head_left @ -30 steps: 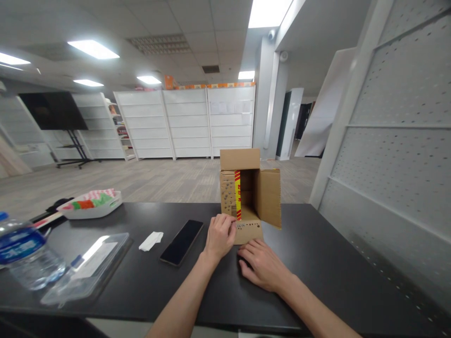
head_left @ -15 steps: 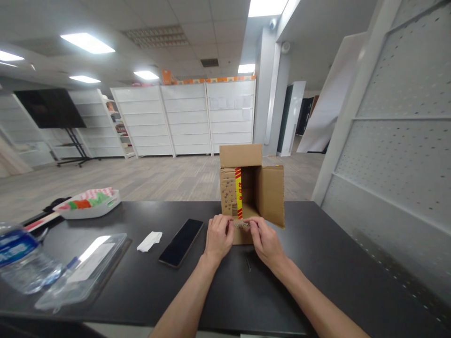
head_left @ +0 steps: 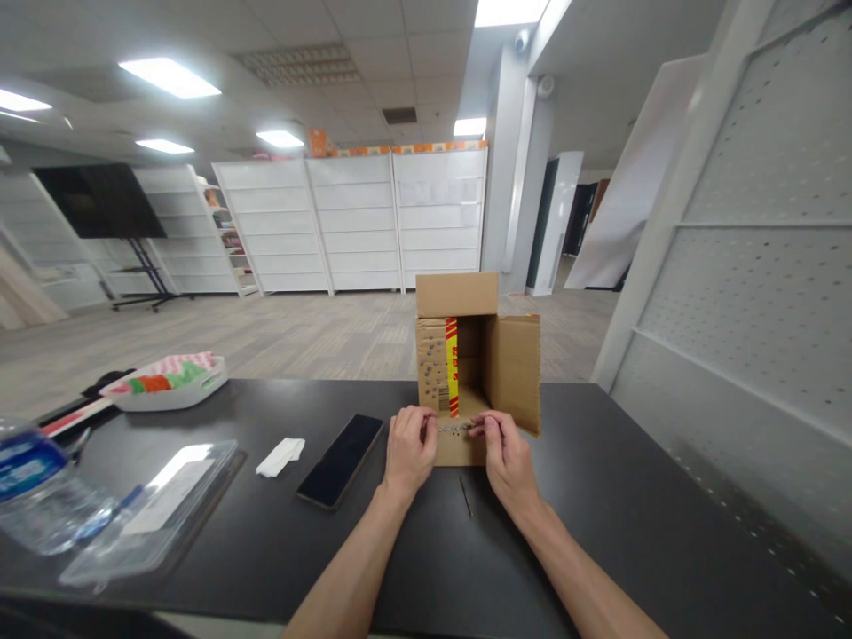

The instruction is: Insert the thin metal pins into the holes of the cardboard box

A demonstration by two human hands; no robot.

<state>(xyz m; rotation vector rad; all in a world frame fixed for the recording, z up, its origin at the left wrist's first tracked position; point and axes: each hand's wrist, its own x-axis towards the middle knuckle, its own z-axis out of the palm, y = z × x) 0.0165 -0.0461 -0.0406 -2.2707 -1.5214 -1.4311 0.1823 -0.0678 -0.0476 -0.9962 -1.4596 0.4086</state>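
An open cardboard box (head_left: 430,364) lies on its side with its opening toward me, its flaps spread and yellow-red tape down its left flap. In front of the lower flap, a short strand of small greyish beads (head_left: 454,429) appears to span between my hands, too small to make out fully. My left hand (head_left: 409,448) pinches its left end, fingertips partly hidden. At the other end my right hand (head_left: 507,457) is closed, thumb against fingers. Below and between the hands, a thin dark needle-like rod (head_left: 466,497) lies on the black table (head_left: 426,568).
Left of my hands lie a black phone (head_left: 341,461) and a folded white tissue (head_left: 280,457). Farther left are a clear plastic case (head_left: 156,515), a water bottle (head_left: 40,488) and a white basket (head_left: 166,397) with colourful cloth. A white perforated panel (head_left: 745,337) stands at the right.
My right hand has shifted slightly right, away from my left, so more of the beaded strand shows between them. The camera view has moved slightly.
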